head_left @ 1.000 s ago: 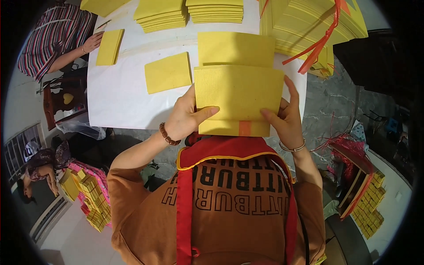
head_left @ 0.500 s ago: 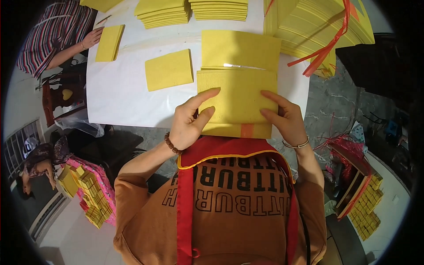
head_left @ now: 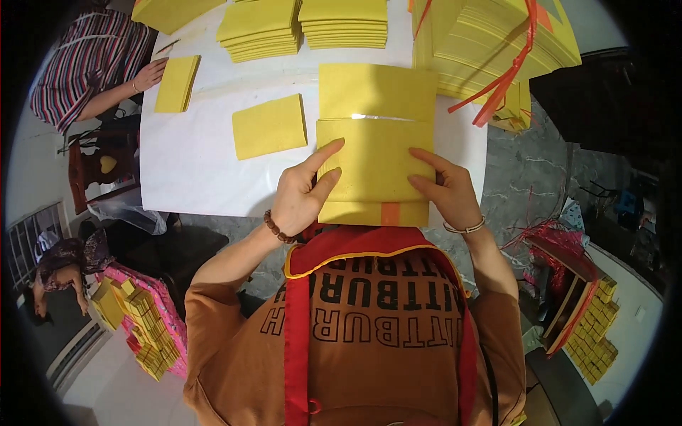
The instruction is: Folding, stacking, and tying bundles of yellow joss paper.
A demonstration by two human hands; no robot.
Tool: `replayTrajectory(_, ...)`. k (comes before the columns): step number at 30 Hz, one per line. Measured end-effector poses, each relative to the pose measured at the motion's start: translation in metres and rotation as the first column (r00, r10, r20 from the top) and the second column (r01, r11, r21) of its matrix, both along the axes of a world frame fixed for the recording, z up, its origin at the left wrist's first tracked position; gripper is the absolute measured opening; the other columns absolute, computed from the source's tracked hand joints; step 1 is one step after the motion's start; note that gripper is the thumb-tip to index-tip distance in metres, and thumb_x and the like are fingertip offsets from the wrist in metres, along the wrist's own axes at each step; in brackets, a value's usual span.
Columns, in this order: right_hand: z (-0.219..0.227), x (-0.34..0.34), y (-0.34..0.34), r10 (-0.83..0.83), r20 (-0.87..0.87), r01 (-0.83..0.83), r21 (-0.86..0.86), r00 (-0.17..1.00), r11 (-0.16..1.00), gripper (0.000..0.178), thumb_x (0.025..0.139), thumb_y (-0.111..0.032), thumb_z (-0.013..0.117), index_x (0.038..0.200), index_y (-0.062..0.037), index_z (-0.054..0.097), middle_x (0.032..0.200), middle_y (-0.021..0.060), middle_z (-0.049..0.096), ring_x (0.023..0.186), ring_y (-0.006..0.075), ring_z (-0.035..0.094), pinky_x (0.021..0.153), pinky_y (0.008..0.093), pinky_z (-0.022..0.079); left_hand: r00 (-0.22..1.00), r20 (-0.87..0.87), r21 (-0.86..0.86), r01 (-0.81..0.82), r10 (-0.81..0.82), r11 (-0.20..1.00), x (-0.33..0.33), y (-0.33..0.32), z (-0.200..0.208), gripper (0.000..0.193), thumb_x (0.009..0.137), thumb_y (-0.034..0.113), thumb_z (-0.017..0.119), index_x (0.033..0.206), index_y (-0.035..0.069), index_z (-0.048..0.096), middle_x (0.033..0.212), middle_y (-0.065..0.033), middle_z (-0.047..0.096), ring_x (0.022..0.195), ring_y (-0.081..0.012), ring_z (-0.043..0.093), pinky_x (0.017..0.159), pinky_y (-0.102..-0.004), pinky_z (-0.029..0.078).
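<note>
A yellow paper stack (head_left: 373, 163) lies at the near edge of the white table, with an orange strip on its front end. My left hand (head_left: 305, 188) grips its left side, thumb and forefinger on the top sheet. At the right side, my right hand (head_left: 451, 188) holds it the same way; the other fingers of both hands are partly hidden. Just beyond lies another yellow paper stack (head_left: 376, 89), parted from the near one by a thin whitish gap. To the left of my left hand rests a folded yellow paper bundle (head_left: 270, 126).
Piles of folded yellow paper (head_left: 259, 32) stand at the table's far side. A tall yellow stack (head_left: 483, 42) with red plastic ties (head_left: 504, 82) occupies the far right. At the far left, a co-worker's hand (head_left: 150, 74) touches a yellow bundle (head_left: 177, 84). A dark chair (head_left: 167, 238) stands below the table's left edge.
The view has shifted a little, so the table's things appear slightly lower and further left. Both hands keep their hold on the near paper stack.
</note>
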State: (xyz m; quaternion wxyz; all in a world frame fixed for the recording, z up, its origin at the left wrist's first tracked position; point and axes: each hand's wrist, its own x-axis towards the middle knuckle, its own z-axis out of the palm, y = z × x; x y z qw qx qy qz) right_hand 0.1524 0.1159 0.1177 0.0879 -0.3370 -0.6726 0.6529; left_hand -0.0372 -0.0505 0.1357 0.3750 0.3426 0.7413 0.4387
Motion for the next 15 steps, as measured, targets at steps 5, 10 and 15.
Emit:
replayTrajectory(5,0.006,0.001,-0.005,-0.004,0.006,0.004,0.043,1.000,0.999,0.040,0.076,-0.009,0.063,0.114,-0.0014,0.056,0.071,0.0013,0.057,0.059,0.0050,0.046,0.055,0.0208,0.041,0.975,-0.213,-0.056,0.052,-0.063,0.997,0.000,0.000,0.014,0.037,0.082,0.012,0.058,0.118,0.007,0.055,0.051,-0.0124,0.041,0.042,-0.0136,0.036,0.044,-0.0286,0.033)
replayTrajectory(10,0.011,0.000,0.002,0.043,0.043,-0.049,0.154,0.998,0.987,0.042,0.076,-0.013,0.063,0.116,-0.0044,0.056,0.087,0.0117,0.064,0.077,0.0106,0.058,0.069,0.0250,0.047,0.806,-0.574,0.040,0.205,-0.145,0.978,-0.014,0.008,0.009,0.043,0.073,0.015,0.069,0.114,0.006,0.057,0.098,-0.0135,0.056,0.080,-0.0237,0.050,0.070,-0.0349,0.039)
replayTrajectory(15,0.005,-0.002,-0.004,0.039,0.016,-0.042,0.360,0.999,0.932,0.041,0.074,-0.014,0.061,0.114,-0.0038,0.056,0.094,0.0194,0.063,0.085,0.0296,0.062,0.076,0.0354,0.047,0.448,-0.872,-0.049,0.324,-0.198,0.945,0.004,0.027,0.045,0.054,0.074,0.016,0.066,0.123,0.004,0.048,0.131,-0.0195,0.036,0.121,-0.0370,0.033,0.099,-0.0445,0.025)
